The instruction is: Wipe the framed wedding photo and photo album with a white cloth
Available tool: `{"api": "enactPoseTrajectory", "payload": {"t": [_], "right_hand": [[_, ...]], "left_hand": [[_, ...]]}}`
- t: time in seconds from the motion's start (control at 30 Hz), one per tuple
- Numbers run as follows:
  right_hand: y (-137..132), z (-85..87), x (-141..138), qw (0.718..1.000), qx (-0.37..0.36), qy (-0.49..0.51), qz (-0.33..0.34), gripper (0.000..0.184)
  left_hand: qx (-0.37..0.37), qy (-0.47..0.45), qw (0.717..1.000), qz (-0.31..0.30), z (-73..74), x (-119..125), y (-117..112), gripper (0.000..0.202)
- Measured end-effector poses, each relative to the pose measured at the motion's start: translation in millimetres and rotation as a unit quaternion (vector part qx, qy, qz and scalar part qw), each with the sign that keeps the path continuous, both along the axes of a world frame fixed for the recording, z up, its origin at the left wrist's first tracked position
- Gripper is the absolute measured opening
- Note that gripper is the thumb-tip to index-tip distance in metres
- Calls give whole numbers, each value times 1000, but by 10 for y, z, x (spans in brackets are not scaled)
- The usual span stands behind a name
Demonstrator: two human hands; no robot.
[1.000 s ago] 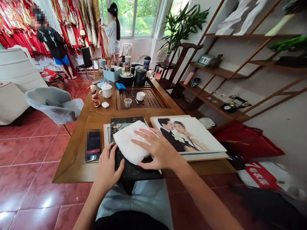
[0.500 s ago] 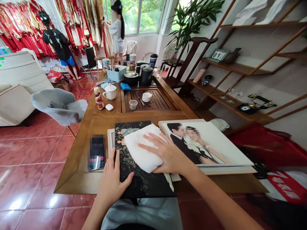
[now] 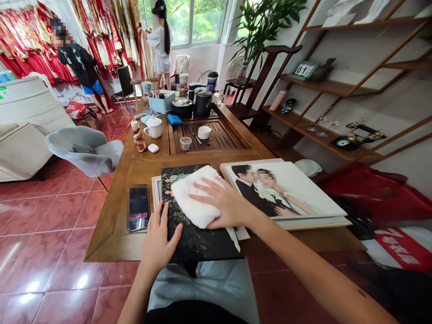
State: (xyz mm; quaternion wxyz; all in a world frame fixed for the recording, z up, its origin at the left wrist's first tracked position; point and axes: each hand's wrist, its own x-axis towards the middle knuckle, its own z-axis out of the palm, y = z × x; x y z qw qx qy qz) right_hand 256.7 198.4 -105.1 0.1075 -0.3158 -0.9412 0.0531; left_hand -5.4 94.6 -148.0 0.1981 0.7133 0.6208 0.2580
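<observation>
A folded white cloth [image 3: 184,198] lies on a black photo panel [image 3: 202,247] at the table's near edge. My right hand [image 3: 219,200] rests flat on top of the cloth with its fingers spread, pressing it against the panel. Along the panel's left edge lies my left hand [image 3: 160,238], fingers and thumb apart, holding nothing. The panel carries gold specks and a picture of people, partly hidden by the cloth. Beneath it, the pale edge of another frame [image 3: 156,191] sticks out on the left.
Left of the panel lies a phone [image 3: 139,209]. A large wedding photo [image 3: 313,198] is on the right. Farther back stand a bottle [image 3: 138,137], a white lidded mug [image 3: 154,128] and a slatted tea tray [image 3: 222,139]. Two people stand by hanging red garments.
My right hand and the cloth have slid slightly left and away from me across the panel. The left hand stays at the panel's edge. The whole view has shifted a little.
</observation>
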Motion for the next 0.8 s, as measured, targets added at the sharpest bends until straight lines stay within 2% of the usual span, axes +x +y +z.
{"api": "enactPoseTrajectory", "payload": {"t": [0.13, 0.27, 0.4, 0.63, 0.73, 0.8], "right_hand": [[-366, -41, 48, 998, -23, 12, 49, 99], [-506, -69, 111, 998, -26, 14, 64, 102], [-370, -56, 87, 999, -12, 11, 39, 96], [-4, -69, -62, 998, 9, 9, -54, 88], [-16, 40, -99, 998, 3, 35, -55, 99], [-131, 189, -76, 995, 2, 96, -15, 105]], "left_hand": [[6, -27, 1000, -9, -32, -34, 8, 64], [6, -42, 999, -22, -86, -68, 12, 61], [19, -21, 999, -19, -100, -66, 11, 61], [29, 10, 999, -14, -77, -26, 20, 61], [64, 46, 997, 11, -28, -3, 13, 58], [87, 57, 994, 20, 6, 10, 2, 54]]}}
